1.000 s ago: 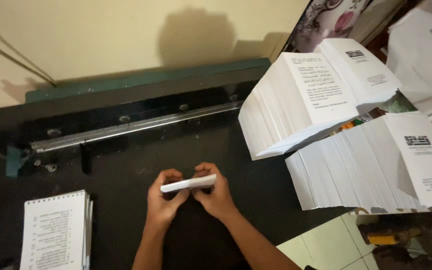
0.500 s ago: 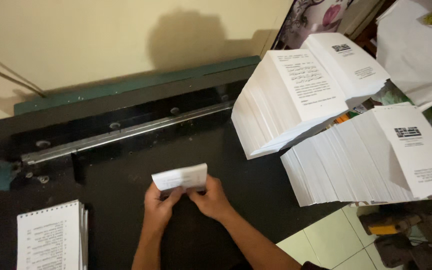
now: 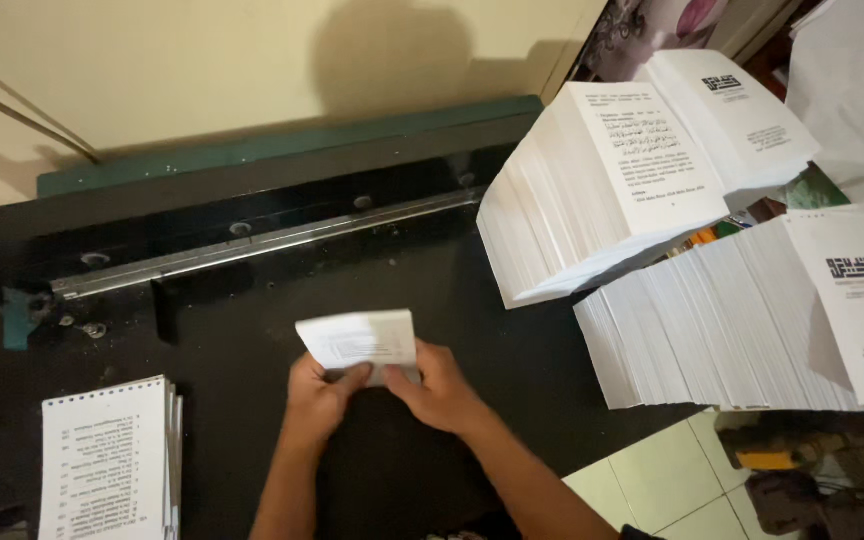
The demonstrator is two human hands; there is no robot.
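matt paper sheets (image 3: pixel 360 340), glossy black table (image 3: pixel 252 320), metal rail (image 3: pixel 262 240).

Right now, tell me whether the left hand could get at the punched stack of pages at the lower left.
Probably yes. The left hand grips the small bundle of sheets together with the right hand, so it must let go first. Only bare black table lies between it and the punched stack.
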